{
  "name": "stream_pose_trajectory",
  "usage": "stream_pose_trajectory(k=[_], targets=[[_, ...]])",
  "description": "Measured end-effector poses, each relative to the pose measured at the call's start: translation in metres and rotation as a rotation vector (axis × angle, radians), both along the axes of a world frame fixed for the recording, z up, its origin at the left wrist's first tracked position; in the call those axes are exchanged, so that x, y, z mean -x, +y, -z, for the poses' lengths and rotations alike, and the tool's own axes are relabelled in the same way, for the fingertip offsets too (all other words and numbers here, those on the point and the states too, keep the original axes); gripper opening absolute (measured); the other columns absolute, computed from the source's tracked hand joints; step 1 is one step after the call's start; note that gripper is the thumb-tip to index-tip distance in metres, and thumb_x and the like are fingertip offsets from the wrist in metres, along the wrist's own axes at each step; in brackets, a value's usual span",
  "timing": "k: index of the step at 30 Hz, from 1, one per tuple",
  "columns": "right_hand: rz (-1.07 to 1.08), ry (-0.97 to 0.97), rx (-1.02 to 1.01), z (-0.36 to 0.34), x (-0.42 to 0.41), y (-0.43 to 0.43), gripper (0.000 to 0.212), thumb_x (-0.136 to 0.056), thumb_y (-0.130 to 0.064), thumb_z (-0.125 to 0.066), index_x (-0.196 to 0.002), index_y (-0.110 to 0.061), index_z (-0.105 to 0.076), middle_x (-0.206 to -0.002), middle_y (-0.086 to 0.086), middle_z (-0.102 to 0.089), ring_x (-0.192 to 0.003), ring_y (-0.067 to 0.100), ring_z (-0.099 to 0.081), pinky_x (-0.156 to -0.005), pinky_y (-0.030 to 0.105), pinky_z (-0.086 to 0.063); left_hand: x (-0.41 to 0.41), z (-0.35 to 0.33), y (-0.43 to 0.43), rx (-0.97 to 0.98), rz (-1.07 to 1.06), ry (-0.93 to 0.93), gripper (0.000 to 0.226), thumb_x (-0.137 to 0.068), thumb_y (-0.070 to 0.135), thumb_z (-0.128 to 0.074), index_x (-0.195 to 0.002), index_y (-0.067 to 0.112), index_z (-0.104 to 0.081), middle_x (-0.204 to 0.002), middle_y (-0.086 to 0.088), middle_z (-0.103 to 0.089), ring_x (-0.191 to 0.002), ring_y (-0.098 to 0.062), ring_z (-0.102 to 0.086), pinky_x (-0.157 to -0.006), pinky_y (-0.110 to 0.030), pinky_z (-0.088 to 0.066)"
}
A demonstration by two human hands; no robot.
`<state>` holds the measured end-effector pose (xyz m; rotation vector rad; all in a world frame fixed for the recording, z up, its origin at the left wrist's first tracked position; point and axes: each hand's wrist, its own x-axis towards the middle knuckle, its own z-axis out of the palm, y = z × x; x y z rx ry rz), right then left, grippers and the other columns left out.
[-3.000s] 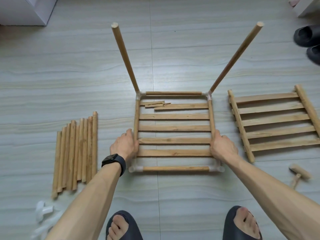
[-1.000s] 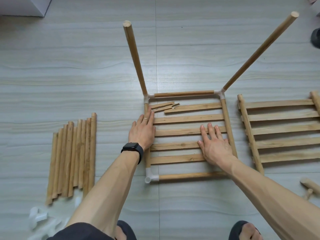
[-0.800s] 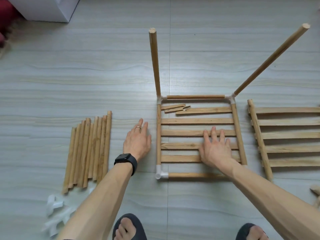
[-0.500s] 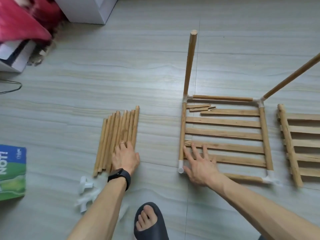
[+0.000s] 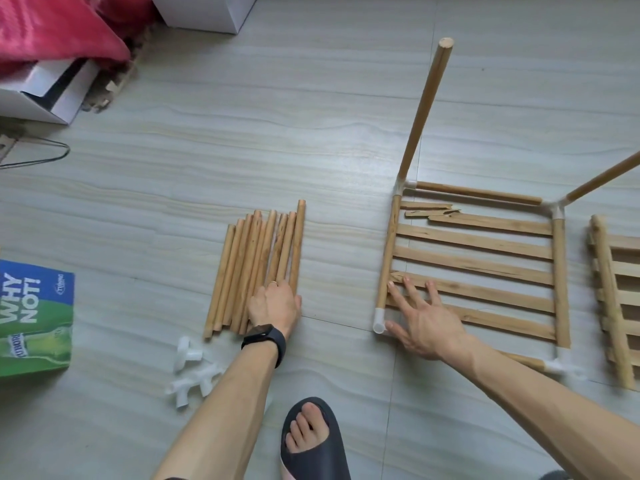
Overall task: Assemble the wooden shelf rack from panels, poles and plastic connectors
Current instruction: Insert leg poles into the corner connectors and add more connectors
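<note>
Green "WHY NOT!" box, wooden poles

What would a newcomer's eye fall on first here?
The square slatted wooden frame right of centre, with two round wooden poles standing up from its far corners, strikes first. The right hand lies spread on its near left corner, beside a white plastic connector. The left hand rests on the row of loose wooden poles at the centre.
</note>
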<state>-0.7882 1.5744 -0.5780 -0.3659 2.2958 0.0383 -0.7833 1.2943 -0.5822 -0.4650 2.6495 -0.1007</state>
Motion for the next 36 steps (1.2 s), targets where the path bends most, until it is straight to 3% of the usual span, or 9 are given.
stream_pose_trajectory(k=[3, 8, 12, 17, 21, 27, 30, 33, 36], targets=[[-0.006, 0.008, -0.002, 0.003, 0.000, 0.002, 0.079, -0.098, -0.072, -0.020, -0.161, -0.035, 0.013, -0.168, -0.004, 0.022, -0.154, 0.041, 0.017, -0.118, 0.057, -0.033, 0.005, -0.005, 0.000, -0.145, -0.116, -0.047, 0.030, -0.096, 0.045, -0.055, -0.105, 0.019, -0.067, -0.102, -0.005, -0.070, -0.098, -0.027, -0.066, -0.071, -0.031, -0.047], [-0.005, 0.022, 0.012, 0.006, -0.001, 0.006, 0.080, -0.097, -0.075, -0.020, -0.161, -0.037, 0.009, -0.169, -0.005, 0.020, -0.154, 0.039, 0.016, -0.119, 0.055, -0.033, 0.020, -0.023, -0.016, -1.006, -0.622, -0.105, 0.025, -0.096, 0.033, -0.068, -0.110, 0.012, -0.066, -0.097, -0.001, -0.073, -0.085, -0.014, -0.069, -0.077, -0.032, -0.054], [-0.006, 0.040, 0.022, 0.007, -0.002, 0.007, 0.081, -0.096, -0.076, -0.020, -0.161, -0.038, 0.009, -0.169, -0.006, 0.020, -0.155, 0.039, 0.014, -0.119, 0.055, -0.032, 0.017, -0.032, -0.025, -1.188, -0.664, -0.215, 0.026, -0.100, 0.028, -0.062, -0.119, 0.011, -0.069, -0.103, 0.001, -0.078, -0.088, -0.016, -0.072, -0.079, -0.032, -0.054], [-0.001, 0.042, 0.027, 0.006, -0.002, 0.008, 0.081, -0.096, -0.076, -0.020, -0.161, -0.038, 0.009, -0.168, -0.006, 0.021, -0.155, 0.038, 0.015, -0.118, 0.055, -0.033, 0.007, -0.033, -0.019, -1.144, -0.639, -0.193, 0.036, -0.095, 0.034, -0.070, -0.123, 0.013, -0.063, -0.099, 0.000, -0.072, -0.077, -0.014, -0.069, -0.071, -0.029, -0.053], [0.006, 0.031, 0.028, 0.005, -0.002, 0.008, 0.081, -0.096, -0.076, -0.021, -0.161, -0.038, 0.010, -0.167, -0.007, 0.023, -0.154, 0.038, 0.016, -0.115, 0.055, -0.036, -0.003, -0.028, -0.010, -1.150, -0.654, -0.198, 0.033, -0.089, 0.032, -0.077, -0.111, 0.013, -0.063, -0.077, 0.003, -0.068, -0.056, -0.010, -0.061, -0.060, -0.026, -0.049], [0.045, -0.070, 0.058, -0.004, 0.006, 0.009, 0.093, -0.089, -0.084, -0.024, -0.163, -0.034, 0.003, -0.168, -0.006, 0.019, -0.154, 0.038, 0.016, -0.124, 0.052, -0.014, -0.009, -0.039, 0.009, -1.258, -0.540, -0.360, 0.025, -0.097, 0.027, -0.068, -0.121, 0.019, -0.067, -0.102, -0.003, -0.074, -0.096, -0.023, -0.075, -0.091, -0.038, -0.053], [0.171, -0.140, 0.168, -0.012, 0.018, 0.009, 0.092, -0.092, -0.080, -0.034, -0.164, -0.028, -0.011, -0.171, -0.001, 0.009, -0.155, 0.035, 0.013, -0.125, 0.047, 0.000, -0.009, -0.044, 0.024, -1.253, -0.479, -0.364, 0.022, -0.099, 0.021, -0.064, -0.121, 0.017, -0.066, -0.102, -0.006, -0.070, -0.092, -0.025, -0.073, -0.088, -0.039, -0.059], [0.233, -0.147, 0.226, -0.017, 0.025, 0.009, 0.087, -0.095, -0.075, -0.036, -0.163, -0.023, -0.019, -0.171, 0.003, -0.003, -0.157, 0.031, 0.004, -0.125, 0.042, 0.000, -0.012, -0.040, 0.039, -1.115, -0.458, -0.274, 0.020, -0.100, 0.020, -0.061, -0.119, 0.012, -0.062, -0.096, -0.008, -0.068, -0.084, -0.027, -0.072, -0.077, -0.045, -0.063], [0.132, -0.137, 0.149, -0.014, 0.017, 0.015, 0.092, -0.092, -0.078, -0.038, -0.163, -0.024, -0.015, -0.171, 0.000, 0.008, -0.156, 0.033, 0.010, -0.126, 0.046, -0.003, -0.016, -0.031, 0.042, -0.818, -0.411, -0.178, 0.022, -0.101, 0.026, -0.056, -0.116, 0.011, -0.054, -0.107, -0.010, -0.067, -0.091, -0.032, -0.071, -0.079, -0.047, -0.062]])
